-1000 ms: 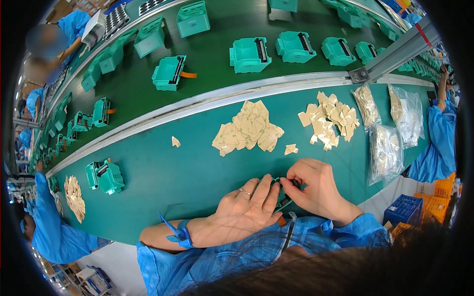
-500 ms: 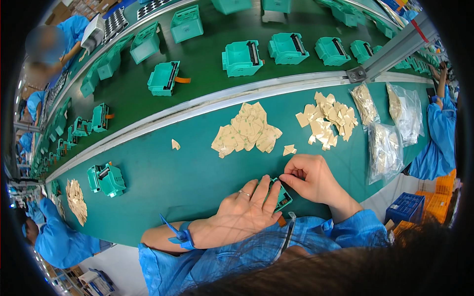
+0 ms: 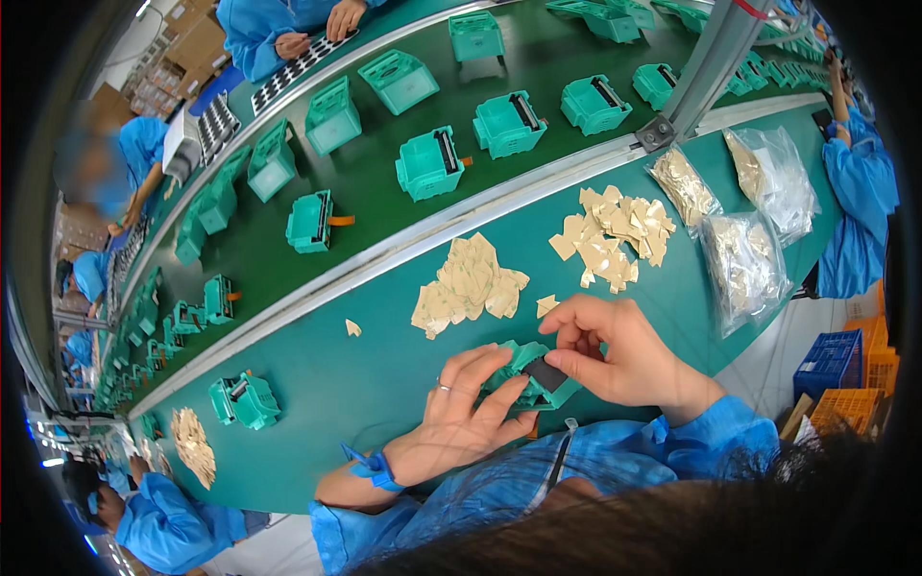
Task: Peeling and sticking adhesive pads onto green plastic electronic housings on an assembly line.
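Note:
A green plastic housing (image 3: 555, 396) sits near the table's front edge, before my body. My left hand (image 3: 468, 408) grips its left side, thumb and fingers around it. A flat black rectangular piece (image 3: 545, 373) shows in the housing's top. My right hand (image 3: 619, 355) is closed, its thumb at the edge of the black piece and its index finger curled above. Whether anything small is pinched there I cannot make out. Beyond the hands lie a pile of beige paper-like pieces (image 3: 468, 283) and one loose piece (image 3: 546, 305).
Another beige pile (image 3: 615, 235) and clear plastic bags (image 3: 744, 269) lie to the right. A second green housing (image 3: 244, 399) and a beige stack (image 3: 193, 446) are at left. Behind a metal rail (image 3: 384, 254), a belt carries several housings. Co-workers sit around; a metal post (image 3: 706, 72) rises at right.
My view has shifted, so the table sits differently. The housing in my left hand now shows its flat black piece. My right thumb has come to that piece. Housings on the belt have moved.

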`<state>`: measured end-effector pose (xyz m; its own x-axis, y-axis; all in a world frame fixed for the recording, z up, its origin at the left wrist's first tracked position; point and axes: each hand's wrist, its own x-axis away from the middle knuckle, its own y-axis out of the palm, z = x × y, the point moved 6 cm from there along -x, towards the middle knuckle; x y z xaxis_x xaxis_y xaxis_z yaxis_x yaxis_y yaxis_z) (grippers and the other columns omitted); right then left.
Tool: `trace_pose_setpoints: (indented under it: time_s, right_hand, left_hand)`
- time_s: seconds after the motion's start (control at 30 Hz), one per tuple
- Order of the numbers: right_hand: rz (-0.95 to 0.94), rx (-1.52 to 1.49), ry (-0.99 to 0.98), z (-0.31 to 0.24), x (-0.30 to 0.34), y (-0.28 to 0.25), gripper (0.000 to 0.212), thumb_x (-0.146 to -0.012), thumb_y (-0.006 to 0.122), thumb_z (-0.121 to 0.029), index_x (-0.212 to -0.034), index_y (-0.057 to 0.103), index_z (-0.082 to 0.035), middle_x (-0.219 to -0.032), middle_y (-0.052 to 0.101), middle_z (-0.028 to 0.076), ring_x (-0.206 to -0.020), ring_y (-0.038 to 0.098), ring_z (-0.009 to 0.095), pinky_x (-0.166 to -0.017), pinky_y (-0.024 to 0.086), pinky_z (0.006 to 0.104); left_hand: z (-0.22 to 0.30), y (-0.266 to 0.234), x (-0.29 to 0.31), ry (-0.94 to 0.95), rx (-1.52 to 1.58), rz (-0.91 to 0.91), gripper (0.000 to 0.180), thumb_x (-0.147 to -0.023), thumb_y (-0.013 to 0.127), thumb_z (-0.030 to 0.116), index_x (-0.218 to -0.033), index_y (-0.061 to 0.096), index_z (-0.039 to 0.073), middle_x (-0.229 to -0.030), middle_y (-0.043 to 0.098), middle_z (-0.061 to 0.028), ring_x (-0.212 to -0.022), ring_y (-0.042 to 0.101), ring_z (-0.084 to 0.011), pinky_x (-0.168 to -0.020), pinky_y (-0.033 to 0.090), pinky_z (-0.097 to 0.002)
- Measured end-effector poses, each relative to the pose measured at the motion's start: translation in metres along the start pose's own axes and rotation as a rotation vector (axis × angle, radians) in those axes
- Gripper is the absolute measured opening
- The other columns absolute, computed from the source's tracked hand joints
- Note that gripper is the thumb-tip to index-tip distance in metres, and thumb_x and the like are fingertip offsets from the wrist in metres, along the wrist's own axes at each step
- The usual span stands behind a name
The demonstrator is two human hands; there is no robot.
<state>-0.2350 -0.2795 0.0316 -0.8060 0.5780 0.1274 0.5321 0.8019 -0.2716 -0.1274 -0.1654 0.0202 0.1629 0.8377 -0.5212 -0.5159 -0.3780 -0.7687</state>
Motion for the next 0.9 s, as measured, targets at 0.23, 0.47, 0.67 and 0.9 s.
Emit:
trace_pose_setpoints:
  time_s: [0.23, 0.47, 0.67, 0.9]
  right_hand:
    - [0.036, 0.032, -0.175, -0.014, 0.006, 0.006, 0.015, -0.077, 0.063, -0.002, -0.081, 0.049, -0.004, -0.065, 0.055, 0.007, -0.057, 0.056, 0.020, -0.049, 0.043, 0.0298]
    - [0.045, 0.076, -0.234, -0.014, 0.005, 0.007, 0.016, -0.076, 0.063, -0.002, -0.080, 0.048, -0.005, -0.064, 0.053, 0.007, -0.057, 0.054, 0.023, -0.049, 0.041, 0.0333]
    - [0.045, 0.089, -0.231, -0.013, 0.006, 0.008, 0.016, -0.076, 0.063, -0.002, -0.080, 0.048, -0.005, -0.065, 0.053, 0.008, -0.058, 0.054, 0.025, -0.050, 0.041, 0.0346]
    - [0.059, 0.168, -0.273, -0.014, 0.007, 0.010, 0.018, -0.075, 0.064, -0.003, -0.080, 0.047, -0.005, -0.065, 0.053, 0.008, -0.060, 0.055, 0.026, -0.051, 0.042, 0.0366]
  left_hand:
    - [-0.009, 0.001, 0.014, 0.123, 0.164, 0.188, 0.063, -0.063, 0.084, 0.032, -0.108, 0.047, 0.007, -0.113, 0.049, -0.0175, -0.096, 0.058, -0.0336, -0.074, 0.050, -0.0380]
    - [-0.013, 0.004, 0.017, 0.094, 0.244, 0.242, 0.054, -0.065, 0.081, 0.025, -0.108, 0.052, 0.009, -0.113, 0.052, -0.0163, -0.100, 0.057, -0.0350, -0.076, 0.053, -0.0392]
    - [-0.013, 0.006, 0.018, 0.111, 0.243, 0.255, 0.053, -0.067, 0.080, 0.026, -0.108, 0.052, 0.009, -0.112, 0.053, -0.0166, -0.098, 0.058, -0.0347, -0.076, 0.054, -0.0383]
    - [-0.015, 0.005, 0.019, 0.133, 0.210, 0.223, 0.062, -0.065, 0.081, 0.032, -0.112, 0.049, 0.009, -0.114, 0.050, -0.0165, -0.098, 0.058, -0.0338, -0.075, 0.052, -0.0372]
